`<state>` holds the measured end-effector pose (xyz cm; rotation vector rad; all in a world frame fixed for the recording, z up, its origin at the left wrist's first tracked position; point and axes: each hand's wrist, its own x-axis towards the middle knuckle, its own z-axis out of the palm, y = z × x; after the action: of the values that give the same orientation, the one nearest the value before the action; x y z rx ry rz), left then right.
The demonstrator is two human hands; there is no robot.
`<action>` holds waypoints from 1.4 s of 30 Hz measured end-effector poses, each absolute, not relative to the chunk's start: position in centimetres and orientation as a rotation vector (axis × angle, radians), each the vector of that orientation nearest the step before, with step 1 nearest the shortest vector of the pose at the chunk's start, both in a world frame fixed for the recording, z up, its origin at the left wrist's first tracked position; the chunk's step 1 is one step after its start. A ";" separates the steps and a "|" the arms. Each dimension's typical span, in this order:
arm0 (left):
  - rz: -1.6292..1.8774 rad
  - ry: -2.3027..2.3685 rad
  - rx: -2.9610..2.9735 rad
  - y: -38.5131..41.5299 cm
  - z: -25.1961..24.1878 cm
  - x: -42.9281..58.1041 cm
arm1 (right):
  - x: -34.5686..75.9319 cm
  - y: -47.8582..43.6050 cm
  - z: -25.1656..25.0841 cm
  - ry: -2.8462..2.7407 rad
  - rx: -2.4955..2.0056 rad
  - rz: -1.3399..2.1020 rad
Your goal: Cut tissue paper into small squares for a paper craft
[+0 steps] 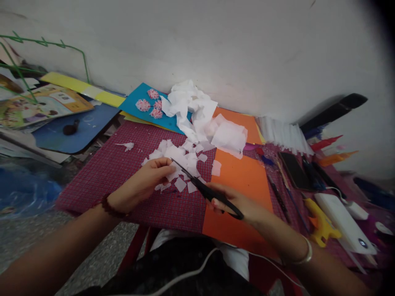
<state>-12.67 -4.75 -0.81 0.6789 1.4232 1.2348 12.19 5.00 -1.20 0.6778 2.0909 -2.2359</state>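
My right hand grips black-handled scissors, their blades pointing left toward my left hand. The fingers of my left hand are pinched by the blade tips on a thin white paper piece, whose outline blends into the paper behind. Beneath and beyond both hands, a loose pile of small cut white paper squares covers part of the red checked tabletop. Crumpled white tissue paper and a folded pale sheet lie behind the pile.
Orange card lies under my right forearm. A blue card with pink speckled paper flowers sits at the back. On the right are a yellow glue gun, a white power bank, a phone and white sticks.
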 end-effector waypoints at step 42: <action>1.380 1.396 0.630 -5.9 -1.7 -14.1 | 11.7 5.0 -0.4 2.208 0.518 -2.062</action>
<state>-14.14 -5.86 -1.73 0.6296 1.3961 1.3796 11.68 5.00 -0.36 0.5176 2.2081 -2.0616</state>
